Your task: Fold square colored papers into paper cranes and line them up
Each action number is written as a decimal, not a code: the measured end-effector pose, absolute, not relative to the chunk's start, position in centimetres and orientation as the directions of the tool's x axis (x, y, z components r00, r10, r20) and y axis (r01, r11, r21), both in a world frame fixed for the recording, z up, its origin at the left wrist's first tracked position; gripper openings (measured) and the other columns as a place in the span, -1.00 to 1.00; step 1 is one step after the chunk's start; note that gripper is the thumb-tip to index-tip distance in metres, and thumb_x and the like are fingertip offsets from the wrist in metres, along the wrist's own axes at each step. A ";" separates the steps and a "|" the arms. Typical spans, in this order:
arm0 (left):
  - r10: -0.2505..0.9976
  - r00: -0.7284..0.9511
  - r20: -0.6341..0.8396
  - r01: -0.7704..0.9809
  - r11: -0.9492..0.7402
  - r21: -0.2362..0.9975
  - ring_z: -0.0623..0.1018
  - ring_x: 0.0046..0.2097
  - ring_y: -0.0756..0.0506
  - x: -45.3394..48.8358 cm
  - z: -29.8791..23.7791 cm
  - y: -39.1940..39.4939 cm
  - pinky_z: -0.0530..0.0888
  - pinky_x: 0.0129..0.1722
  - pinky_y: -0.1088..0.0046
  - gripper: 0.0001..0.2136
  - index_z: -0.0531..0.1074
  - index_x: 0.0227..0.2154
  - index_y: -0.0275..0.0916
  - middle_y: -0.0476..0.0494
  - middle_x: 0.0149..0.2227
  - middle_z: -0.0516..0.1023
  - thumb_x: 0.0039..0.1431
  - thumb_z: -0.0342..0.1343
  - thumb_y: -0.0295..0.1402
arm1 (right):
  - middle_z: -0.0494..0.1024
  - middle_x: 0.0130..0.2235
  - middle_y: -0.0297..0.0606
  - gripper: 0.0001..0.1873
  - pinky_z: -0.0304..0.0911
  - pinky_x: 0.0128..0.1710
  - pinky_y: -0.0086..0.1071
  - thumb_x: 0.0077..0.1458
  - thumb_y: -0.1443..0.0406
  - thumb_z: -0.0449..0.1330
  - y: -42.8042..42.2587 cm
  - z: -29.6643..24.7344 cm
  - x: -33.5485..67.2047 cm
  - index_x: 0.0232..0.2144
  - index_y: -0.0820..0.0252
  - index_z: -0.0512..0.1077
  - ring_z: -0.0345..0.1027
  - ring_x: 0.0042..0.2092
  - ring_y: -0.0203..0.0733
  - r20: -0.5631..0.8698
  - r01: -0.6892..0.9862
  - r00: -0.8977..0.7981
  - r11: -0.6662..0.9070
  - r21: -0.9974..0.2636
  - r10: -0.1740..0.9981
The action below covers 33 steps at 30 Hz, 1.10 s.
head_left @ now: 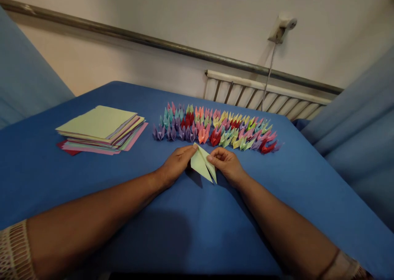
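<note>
A pale green folded paper (202,164) with a long pointed shape lies on the blue table (197,231) between my hands. My left hand (177,164) pinches its upper left edge with closed fingers. Fingers curled, my right hand (226,163) grips its right side. Just beyond my hands stand several rows of small folded paper cranes (215,129) in purple, red, pink, yellow and green.
A stack of flat coloured paper sheets (103,129), pale green on top, lies at the left of the table. Behind the table are a white slatted rail (261,95), a wall with a metal bar (154,41), and blue curtains (363,124) on both sides.
</note>
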<state>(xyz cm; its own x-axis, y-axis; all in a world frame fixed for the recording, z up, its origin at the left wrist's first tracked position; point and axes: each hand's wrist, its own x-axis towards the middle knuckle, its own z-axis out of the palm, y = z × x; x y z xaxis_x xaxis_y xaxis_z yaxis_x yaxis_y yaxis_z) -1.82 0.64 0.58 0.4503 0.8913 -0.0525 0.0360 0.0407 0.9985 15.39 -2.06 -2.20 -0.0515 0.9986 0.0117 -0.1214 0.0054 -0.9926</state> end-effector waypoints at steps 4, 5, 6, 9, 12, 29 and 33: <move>0.882 0.469 -0.044 0.039 0.029 0.999 0.33 -0.50 0.01 -1.8 0.6 0.7 0.28 -0.50 0.51 -0.67 0.38 -0.48 -0.27 0.03 -0.55 0.34 0.14 0.07 -0.06 | 0.36 -0.60 -0.47 -0.61 0.08 -0.56 -0.46 -0.21 0.03 0.38 -1.9 -2.5 15.1 -0.56 0.14 0.33 0.16 -0.57 -0.38 0.068 -0.080 -0.040 0.065 -0.995 0.997; 0.887 0.461 -0.031 0.051 0.009 0.999 0.35 -0.48 0.01 -1.8 0.5 0.7 0.30 -0.48 0.51 -0.70 0.39 -0.46 -0.27 0.03 -0.53 0.37 0.10 0.12 -0.09 | 0.35 -0.60 -0.47 -0.61 0.09 -0.55 -0.46 -0.21 0.04 0.38 -2.0 -2.6 15.1 -0.57 0.14 0.32 0.16 -0.57 -0.38 0.088 -0.073 -0.035 0.085 -0.994 0.996; 0.895 0.446 -0.024 0.065 -0.006 0.998 0.37 -0.48 0.01 -1.8 0.5 0.6 0.30 -0.48 0.52 -0.72 0.40 -0.45 -0.27 0.03 -0.51 0.39 0.06 0.17 -0.12 | 0.34 -0.61 -0.48 -0.62 0.10 -0.55 -0.46 -0.20 0.04 0.38 -2.0 -2.7 15.0 -0.57 0.14 0.32 0.16 -0.57 -0.38 0.104 -0.068 -0.034 0.102 -0.993 0.994; 0.917 0.396 -0.044 0.090 0.009 0.996 0.34 -0.52 0.03 -1.7 0.5 0.6 0.27 -0.51 0.54 -0.73 0.41 -0.47 -0.28 0.04 -0.55 0.38 0.06 0.17 -0.13 | 0.34 -0.61 -0.47 -0.61 0.12 -0.55 -0.46 -0.17 0.02 0.36 -2.3 -2.7 14.9 -0.58 0.14 0.32 0.17 -0.57 -0.38 0.112 -0.044 -0.073 0.109 -0.993 0.991; 0.923 0.380 -0.061 0.081 0.033 0.996 0.35 -0.54 0.03 -1.7 0.7 0.5 0.27 -0.53 0.54 -0.68 0.41 -0.48 -0.28 0.03 -0.57 0.39 0.11 0.11 -0.08 | 0.37 -0.61 -0.46 -0.59 0.16 -0.58 -0.47 -0.14 -0.03 0.32 -2.6 -2.4 14.9 -0.58 0.15 0.33 0.19 -0.59 -0.38 0.083 -0.029 -0.141 0.079 -0.996 0.987; 0.911 0.412 -0.030 0.118 -0.021 0.993 0.43 -0.46 0.02 -1.6 0.2 1.0 0.35 -0.46 0.53 -0.71 0.42 -0.36 -0.26 0.04 -0.45 0.46 -0.13 0.33 -0.26 | 0.37 -0.64 -0.49 -0.65 0.06 -0.66 -0.51 -0.04 0.02 0.27 -2.6 -1.8 15.1 -0.49 0.15 0.34 0.19 -0.64 -0.40 0.070 -0.011 -0.124 0.069 -0.998 0.990; 0.880 0.473 -0.041 0.131 -0.024 0.991 0.46 -0.43 -0.01 -1.5 0.4 0.6 0.36 -0.43 0.51 -0.69 0.44 -0.32 -0.27 -0.01 -0.42 0.50 -0.13 0.33 -0.25 | 0.36 -0.66 -0.50 -0.68 0.05 -0.69 -0.52 -0.08 0.07 0.31 -2.3 -2.0 15.1 -0.49 0.16 0.33 0.19 -0.66 -0.40 0.040 -0.054 -0.104 0.035 -0.998 0.994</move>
